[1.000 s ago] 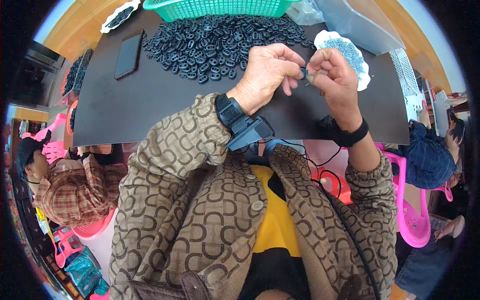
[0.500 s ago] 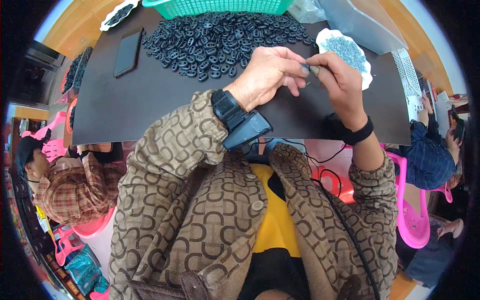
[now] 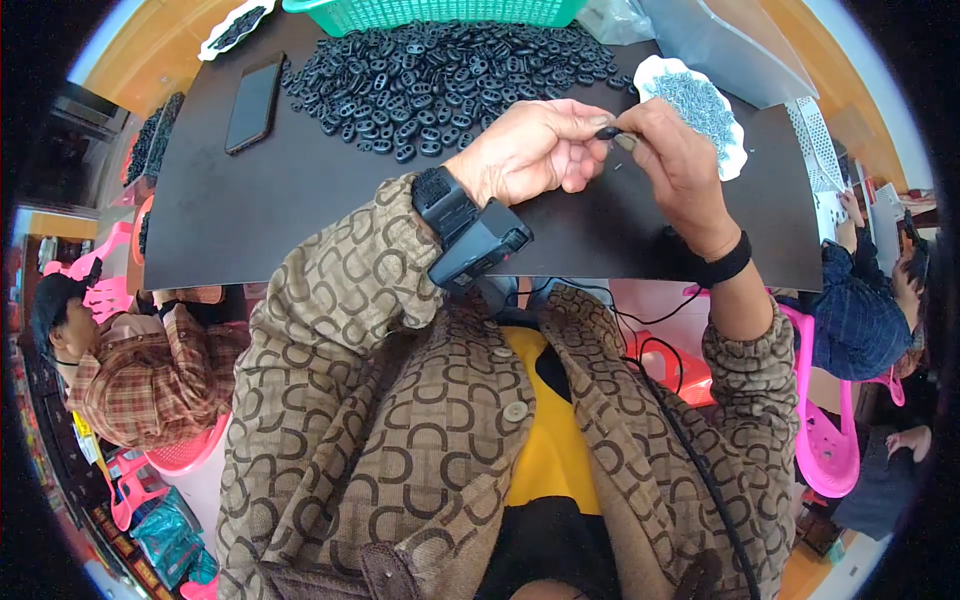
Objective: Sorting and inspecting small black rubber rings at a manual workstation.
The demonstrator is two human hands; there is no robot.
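My left hand (image 3: 545,150) pinches a small black plastic piece (image 3: 606,132) between thumb and finger, above the dark table. It resembles the oval two-holed cord locks heaped behind it. At the piece's right end, my right hand (image 3: 680,165) has its thumb and forefinger pressed together; whatever is between them is hidden. A scalloped white dish (image 3: 738,150) full of tiny silvery metal parts (image 3: 695,105) stands just beyond my right hand. One tiny loose part (image 3: 617,166) lies on the table below my fingers. The heap of black cord locks (image 3: 430,85) spreads beyond my left hand.
A green basket (image 3: 430,14) stands behind the heap, with a clear plastic bin (image 3: 735,50) at the back right. On the left lie a phone (image 3: 255,103) and a white dish (image 3: 215,45) of black parts. Other people sit on both sides; cables hang below the table edge.
My left hand has turned slightly, its fingers curling in more, and the device on its wrist has tilted. The black piece now shows more plainly between my fingertips.
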